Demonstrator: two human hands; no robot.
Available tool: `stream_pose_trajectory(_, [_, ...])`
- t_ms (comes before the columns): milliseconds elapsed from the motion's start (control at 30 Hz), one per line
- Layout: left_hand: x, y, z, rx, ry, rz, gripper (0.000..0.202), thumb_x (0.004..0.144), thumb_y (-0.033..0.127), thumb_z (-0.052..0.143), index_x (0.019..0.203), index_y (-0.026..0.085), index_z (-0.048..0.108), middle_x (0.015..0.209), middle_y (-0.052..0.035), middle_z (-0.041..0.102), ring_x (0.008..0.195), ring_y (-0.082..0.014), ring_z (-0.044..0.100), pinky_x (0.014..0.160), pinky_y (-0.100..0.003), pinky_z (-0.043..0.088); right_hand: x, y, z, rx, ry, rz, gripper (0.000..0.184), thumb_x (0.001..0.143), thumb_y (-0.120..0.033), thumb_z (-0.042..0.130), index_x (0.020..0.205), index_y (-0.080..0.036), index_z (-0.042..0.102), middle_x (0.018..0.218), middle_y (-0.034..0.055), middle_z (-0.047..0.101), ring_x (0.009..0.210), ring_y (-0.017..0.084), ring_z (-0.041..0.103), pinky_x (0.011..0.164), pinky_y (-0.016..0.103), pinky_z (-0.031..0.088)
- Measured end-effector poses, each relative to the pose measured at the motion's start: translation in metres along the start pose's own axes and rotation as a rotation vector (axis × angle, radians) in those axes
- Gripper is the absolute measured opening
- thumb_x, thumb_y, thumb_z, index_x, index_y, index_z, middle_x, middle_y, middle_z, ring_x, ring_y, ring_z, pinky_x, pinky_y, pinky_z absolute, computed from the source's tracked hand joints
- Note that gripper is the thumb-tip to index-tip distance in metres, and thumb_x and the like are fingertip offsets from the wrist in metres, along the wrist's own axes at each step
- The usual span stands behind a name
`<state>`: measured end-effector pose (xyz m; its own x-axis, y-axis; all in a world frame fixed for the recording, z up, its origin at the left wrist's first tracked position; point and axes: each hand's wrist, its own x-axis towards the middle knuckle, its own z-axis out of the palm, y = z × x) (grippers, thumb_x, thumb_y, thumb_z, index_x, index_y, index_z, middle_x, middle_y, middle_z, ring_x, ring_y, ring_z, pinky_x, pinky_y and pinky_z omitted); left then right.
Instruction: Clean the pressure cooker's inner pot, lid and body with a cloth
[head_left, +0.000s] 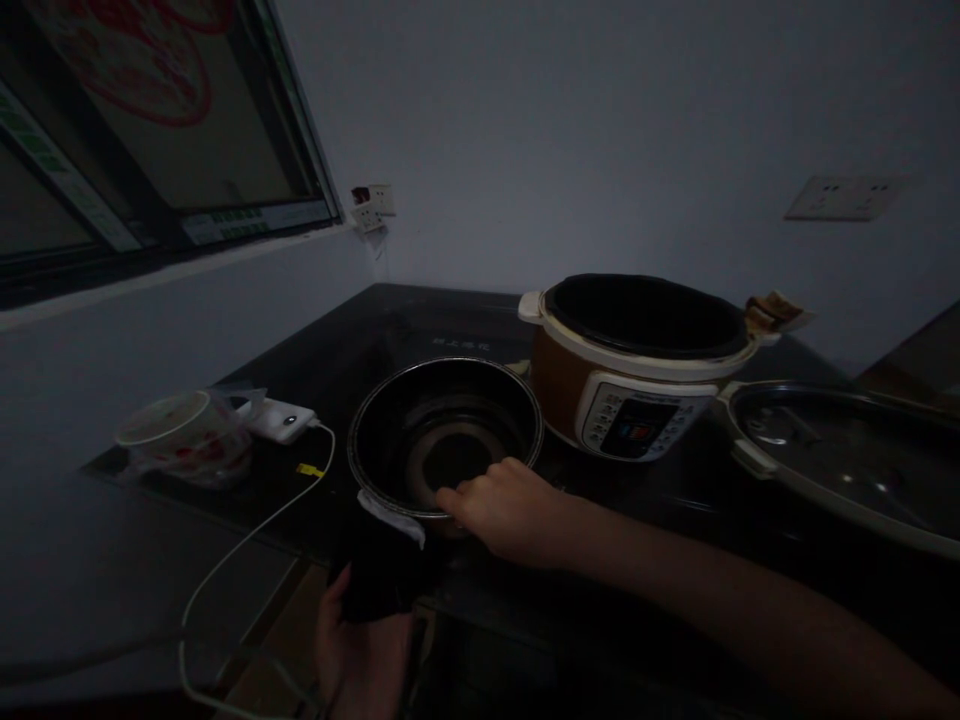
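**Inner pot steadied at the counter edge, dim light**

My right hand point(510, 505) reaches in from the right, fingers curled together over the near rim of the inner pot point(444, 440). The pot sits on the dark counter point(420, 320), just beside and left of the cooker base point(637, 370), whose well gapes open. I judge the grip steadies the pot while the other hand works.

My left hand point(360, 640) comes up from below the counter edge, clamped around a dark object point(379, 575) with a pale strip at its top, touching the pot's near rim. Cup or cloth, I cannot tell; it is near black.

The lid point(847, 460) lies flat at right, well apart from the pot, cut off by the frame. At left: a bagged container point(184, 435), a white adapter point(281, 418) and its cable point(240, 550) trailing off the edge.

The pot's contents are hard to read. The panel text is illegible.
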<state>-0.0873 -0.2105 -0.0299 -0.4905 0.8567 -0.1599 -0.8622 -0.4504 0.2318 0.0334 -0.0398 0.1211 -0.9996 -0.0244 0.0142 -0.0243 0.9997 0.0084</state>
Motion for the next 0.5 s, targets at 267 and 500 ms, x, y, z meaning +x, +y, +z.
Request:
stream_pose_trajectory(267, [0.001,0.009,0.0,-0.016,-0.041,0.067,0.037,0.088,0.034,0.044,0.119,0.029,0.065,0.107,-0.0046,0.072,0.097,-0.0239,0.068,0.089,-0.037,0.053,0.0,-0.001,0.0,0.03,0.004,0.031,0.016,0.086,-0.011,0.047,0.098,-0.016,0.057,0.081,0.0051,0.071,0.069,0.023,0.069,0.05,0.027,0.042])
stream_pose_trajectory(500, [-0.026,0.027,0.007,0.048,-0.043,0.284,0.046,0.092,0.037,0.04,0.137,0.039,0.043,0.118,0.0054,0.068,0.105,-0.018,0.065,0.097,-0.029,0.048,-0.002,0.0,0.005,0.022,-0.002,-0.004,0.02,0.085,-0.017,0.051,0.105,-0.015,0.053,0.087,0.0064,0.07,0.073,0.022,0.068,0.055,0.029,0.046])
